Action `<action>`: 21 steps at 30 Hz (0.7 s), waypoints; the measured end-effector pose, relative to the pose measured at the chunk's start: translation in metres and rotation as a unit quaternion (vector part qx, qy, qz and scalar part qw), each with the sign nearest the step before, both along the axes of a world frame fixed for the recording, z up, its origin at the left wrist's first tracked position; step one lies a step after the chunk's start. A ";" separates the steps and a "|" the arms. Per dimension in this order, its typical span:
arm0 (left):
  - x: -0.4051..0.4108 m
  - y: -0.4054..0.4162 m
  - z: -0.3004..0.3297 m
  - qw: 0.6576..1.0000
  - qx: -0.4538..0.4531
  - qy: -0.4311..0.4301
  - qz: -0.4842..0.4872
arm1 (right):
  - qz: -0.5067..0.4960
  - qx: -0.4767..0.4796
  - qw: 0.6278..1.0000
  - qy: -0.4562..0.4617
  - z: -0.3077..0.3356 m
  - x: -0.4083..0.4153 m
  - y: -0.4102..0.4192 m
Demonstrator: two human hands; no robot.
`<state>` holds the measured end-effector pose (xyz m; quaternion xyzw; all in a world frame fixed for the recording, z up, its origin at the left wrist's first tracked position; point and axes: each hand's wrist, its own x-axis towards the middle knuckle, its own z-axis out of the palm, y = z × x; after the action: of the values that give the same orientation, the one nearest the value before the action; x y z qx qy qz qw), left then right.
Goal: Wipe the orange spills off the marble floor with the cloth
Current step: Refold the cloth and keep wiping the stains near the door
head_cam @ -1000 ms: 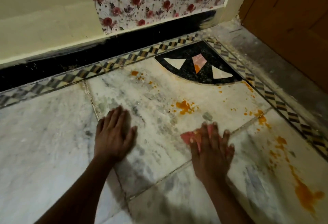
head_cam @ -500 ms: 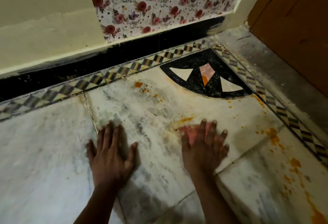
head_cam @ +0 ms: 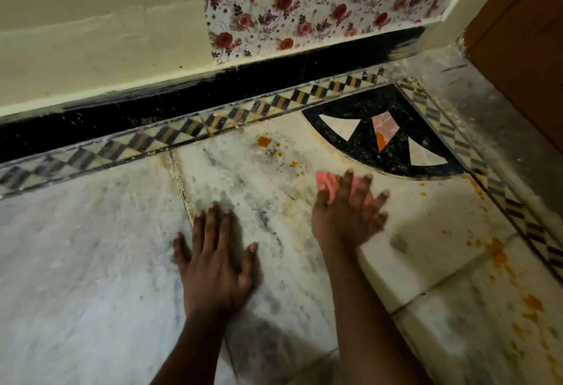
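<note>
My right hand [head_cam: 347,214] presses flat, fingers spread, on a pink cloth [head_cam: 327,185] that peeks out beyond its fingertips on the marble floor [head_cam: 91,262]. My left hand [head_cam: 213,262] rests flat on the marble to its left. Orange spills show ahead of the cloth near the border [head_cam: 264,141], on the pink inlay piece [head_cam: 380,142], and in a larger trail at the right [head_cam: 499,250]. A faint orange smear lies beside the right hand.
A black and cream patterned border [head_cam: 182,131] runs along the wall. A black corner inlay [head_cam: 365,138] sits just beyond the cloth. Floral wallpaper [head_cam: 304,3] covers the wall, and a brown wooden door [head_cam: 524,34] stands at the right.
My right hand has pushed the cloth forward over the middle orange blob, leaving only a faint smear. The left hand stayed planted while the view shifted forward.
</note>
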<state>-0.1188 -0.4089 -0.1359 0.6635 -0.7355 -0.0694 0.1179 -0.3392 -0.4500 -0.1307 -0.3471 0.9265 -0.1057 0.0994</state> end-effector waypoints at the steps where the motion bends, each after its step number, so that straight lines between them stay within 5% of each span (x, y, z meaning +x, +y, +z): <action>1: 0.000 -0.001 -0.001 1.000 0.000 -0.002 0.001 | 0.033 0.005 0.999 -0.004 0.001 0.010 -0.017; 6: 0.000 0.001 0.003 1.000 0.006 0.000 -0.002 | 0.269 -0.023 0.960 0.082 -0.001 0.043 0.076; 9: 0.000 0.001 0.003 1.000 0.012 0.005 0.001 | 0.159 -0.004 0.984 0.084 -0.005 0.006 0.112; 13: 0.001 -0.001 0.000 1.000 0.010 0.005 -0.004 | -0.008 -0.027 0.999 0.037 -0.013 0.002 0.015; 16: 0.000 -0.001 -0.002 1.000 0.006 0.003 -0.002 | 0.124 -0.012 0.991 0.042 -0.011 0.033 -0.012; 19: 0.000 -0.001 0.002 1.000 0.007 0.007 -0.004 | 0.265 -0.025 0.960 0.086 -0.004 0.047 0.063; 21: 0.000 -0.001 0.004 1.000 0.020 0.005 -0.004 | 0.271 0.005 0.959 0.084 -0.002 0.032 0.111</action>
<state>-0.1190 -0.4096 -0.1317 0.6625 -0.7360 -0.0879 0.1080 -0.3072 -0.3389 -0.1331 -0.5926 0.8031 -0.0408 0.0473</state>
